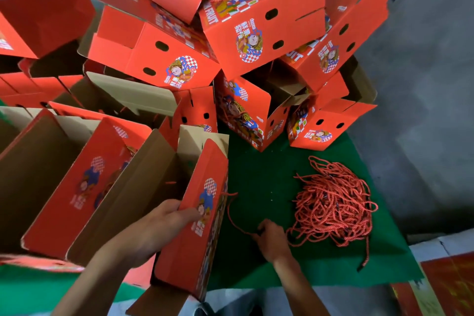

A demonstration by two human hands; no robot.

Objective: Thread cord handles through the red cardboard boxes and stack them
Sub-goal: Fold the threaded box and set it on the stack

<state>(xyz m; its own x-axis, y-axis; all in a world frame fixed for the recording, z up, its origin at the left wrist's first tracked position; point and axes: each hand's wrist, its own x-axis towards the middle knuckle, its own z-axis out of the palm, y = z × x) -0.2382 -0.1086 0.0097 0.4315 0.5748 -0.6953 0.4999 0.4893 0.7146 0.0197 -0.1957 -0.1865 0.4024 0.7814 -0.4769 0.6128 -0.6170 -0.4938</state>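
— Where does the person's left hand (164, 220) sit?

— At about 7 o'clock from the middle of the view, on the open red cardboard box with the cartoon print (202, 213). The thumb lies on the printed outer face and the fingers (166, 206) go over the top edge into the brown inside, so the hand grips that wall. The box stands open end up, at the near edge of the green cloth-covered tabletop (261, 177).

— And the right hand (270, 237)?

— At 5 o'clock, low over the green cloth. Its fingers are curled and pinch a single red twisted cord (232, 218) (the tips themselves are too small to make out). The cord runs up in a curve from the hand to the printed side of the held box, where it meets the wall near the top corner; whether it passes through a hole there cannot be told.

— Where are the other cords?

— A tangled heap of red twisted cords (333, 208) lies on the cloth at 4 o'clock, just beside the right hand, with loose ends trailing toward the near edge.

— And the remaining boxes?

— A jumbled pile of red printed boxes with oval holes (261, 25) fills 12 to 1 o'clock, tilted every way and leaning on each other. At 9 o'clock more open red boxes (77, 187) stand side by side, touching the held one, brown insides showing.
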